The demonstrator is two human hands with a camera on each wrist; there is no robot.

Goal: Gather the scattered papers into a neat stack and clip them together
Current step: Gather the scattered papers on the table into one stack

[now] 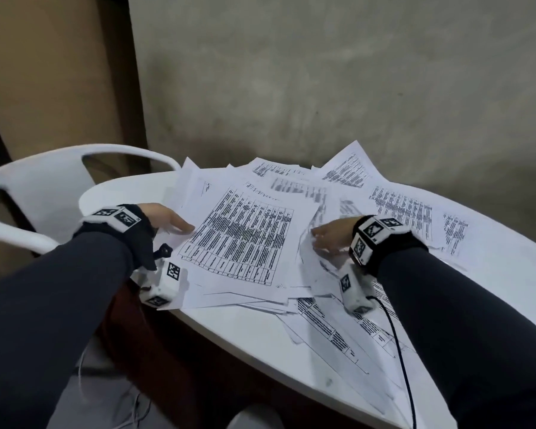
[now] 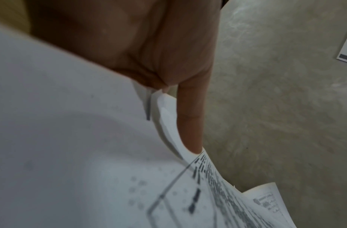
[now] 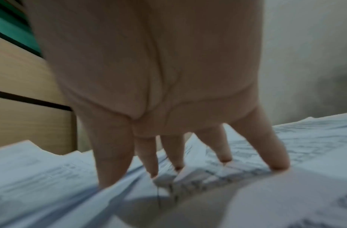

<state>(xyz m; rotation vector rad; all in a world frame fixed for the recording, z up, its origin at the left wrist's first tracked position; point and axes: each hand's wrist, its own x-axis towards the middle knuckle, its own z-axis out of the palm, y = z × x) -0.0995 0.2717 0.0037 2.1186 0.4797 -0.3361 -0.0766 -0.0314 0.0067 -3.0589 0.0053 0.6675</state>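
Observation:
Printed papers [image 1: 245,236] lie scattered and overlapping over a white round table [image 1: 260,342]. A sheet with a dense table of text lies on top of a loose pile in the middle. My left hand [image 1: 164,216] holds the left edge of that pile. Its thumb [image 2: 190,123] lies along the upper side of the curled sheets [image 2: 71,138], and the other fingers are hidden behind the paper. My right hand [image 1: 328,236] presses down on the papers [image 3: 41,169] to the pile's right, with its spread, straight fingers [image 3: 273,151] touching them at the tips.
A white plastic chair [image 1: 44,187] stands at the table's left. A grey wall [image 1: 322,88] runs close behind the table. More sheets hang over the near right table edge, and a black cable [image 1: 399,351] from the right wrist crosses them.

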